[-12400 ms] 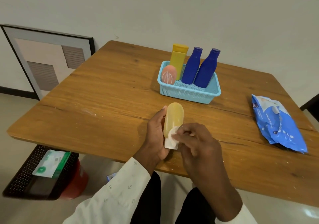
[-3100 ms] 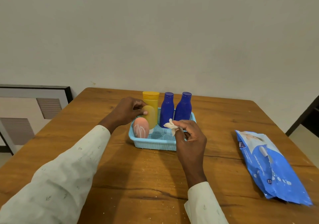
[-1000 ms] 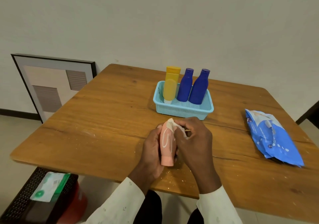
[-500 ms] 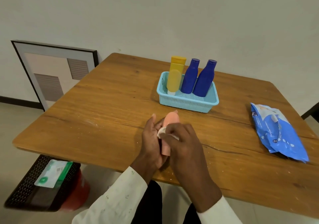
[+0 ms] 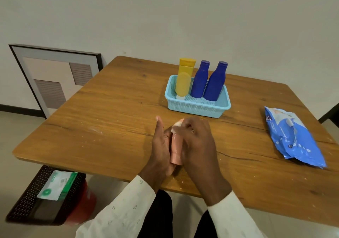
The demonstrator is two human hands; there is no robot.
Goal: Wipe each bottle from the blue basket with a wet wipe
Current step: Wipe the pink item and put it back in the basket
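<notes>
Since half a second ago the right hand (image 5: 197,142) has slid the wet wipe (image 5: 176,125) from mid-body up to the far tip of the pink bottle (image 5: 176,149); the basket contents are unchanged. Left hand (image 5: 161,146) cradles the bottle from its left side, thumb raised straight, fingers behind the bottle and out of sight, so their curl cannot be told. Right-hand fingers are bunched, pinching the wipe against the bottle top. Bottle is held above the wooden table (image 5: 110,113), near its front edge, lengthwise away from the body, probably so the wipe can run its whole length. Blue basket (image 5: 198,107) sits further back with a yellow bottle (image 5: 183,80) and two blue bottles (image 5: 207,81) upright, close enough to swap. Wipes pack (image 5: 291,136) lies well apart at right
</notes>
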